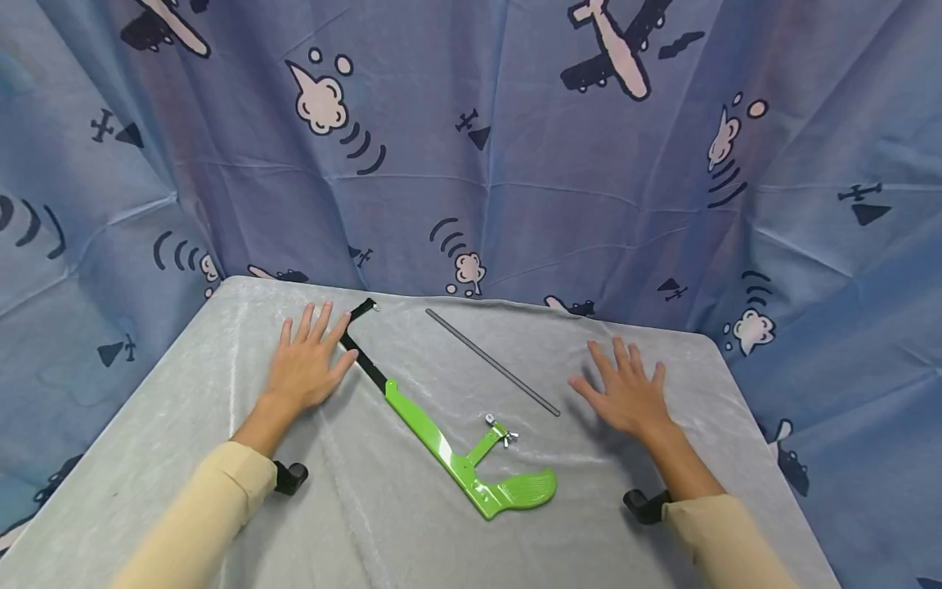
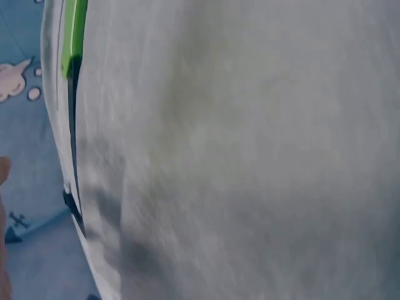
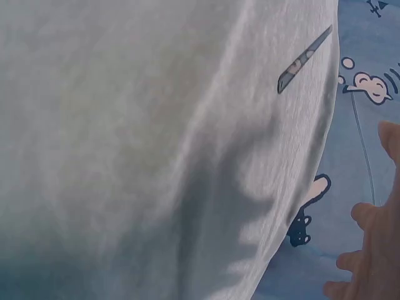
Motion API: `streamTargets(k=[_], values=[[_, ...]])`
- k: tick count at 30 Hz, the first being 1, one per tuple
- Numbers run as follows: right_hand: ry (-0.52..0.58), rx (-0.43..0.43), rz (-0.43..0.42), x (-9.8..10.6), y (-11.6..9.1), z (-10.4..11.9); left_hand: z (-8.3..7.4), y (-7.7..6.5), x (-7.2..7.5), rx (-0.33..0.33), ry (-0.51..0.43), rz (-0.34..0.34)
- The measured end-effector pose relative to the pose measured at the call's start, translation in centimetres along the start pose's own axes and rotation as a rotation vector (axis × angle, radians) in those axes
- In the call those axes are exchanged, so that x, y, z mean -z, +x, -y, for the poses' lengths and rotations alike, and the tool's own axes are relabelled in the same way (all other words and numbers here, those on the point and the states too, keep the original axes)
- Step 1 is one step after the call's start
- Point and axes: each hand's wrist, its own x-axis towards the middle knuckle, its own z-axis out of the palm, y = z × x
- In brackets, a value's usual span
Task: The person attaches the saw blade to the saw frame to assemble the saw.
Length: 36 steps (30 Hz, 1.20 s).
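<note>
— What's hanging behind the desk [image 1: 397, 548]?
— A blue curtain [image 1: 412, 147] printed with planes [image 1: 618, 49] and clouds [image 1: 321, 105]. The desk has a pale grey cover, and someone's cream sleeves [image 1: 213, 507] reach in over its near half.

— And where's the saw [image 1: 434, 433]?
— Lying aslant. Its black end is near the far edge, left of the middle, and the green handle [image 1: 526, 491] sits around the middle, farther from that edge.

— Is a blade in it?
— A thin grey metal strip [image 1: 491, 361] lies apart from it, on the side toward the right edge. It slants the same way, one end near the far edge.

— What about the hands?
— Both have fingers stretched out and spread, and neither has hold of anything. The left hand [image 1: 305, 366] is by the saw's black end, toward the left edge; I can't tell whether the thumb touches it. The right hand [image 1: 629, 397] hovers toward the right edge, clear of the strip, its shadow [image 3: 212, 206] falling on the cover.

— Those black pieces [image 1: 290, 478]?
— One at each wrist.

— Anything smaller?
— A silver wing nut [image 1: 509, 438] on the short green arm above the handle.
</note>
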Motion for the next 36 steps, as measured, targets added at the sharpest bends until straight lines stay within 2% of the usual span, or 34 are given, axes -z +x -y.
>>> streamTargets(k=[8, 14, 20, 28, 36], values=[[0.04, 0.023, 0.028, -0.4, 0.5, 1.1, -2.0, 0.4, 0.0, -0.048, -0.013, 0.029], [0.08, 0.054, 0.022, -1.0, 0.6, 1.9, -3.8, 0.5, 0.3, -0.095, -0.084, 0.052], [0.136, 0.083, 0.012, -1.6, 0.5, 2.8, -5.7, 0.4, 0.6, -0.133, -0.16, 0.045], [0.183, 0.123, -0.014, -2.3, 0.7, 3.5, -8.2, 0.1, 0.8, -0.192, -0.246, 0.081], [0.373, 0.178, 0.012, -2.9, 0.6, 4.3, -9.9, -0.4, 0.3, -0.263, -0.326, 0.112]])
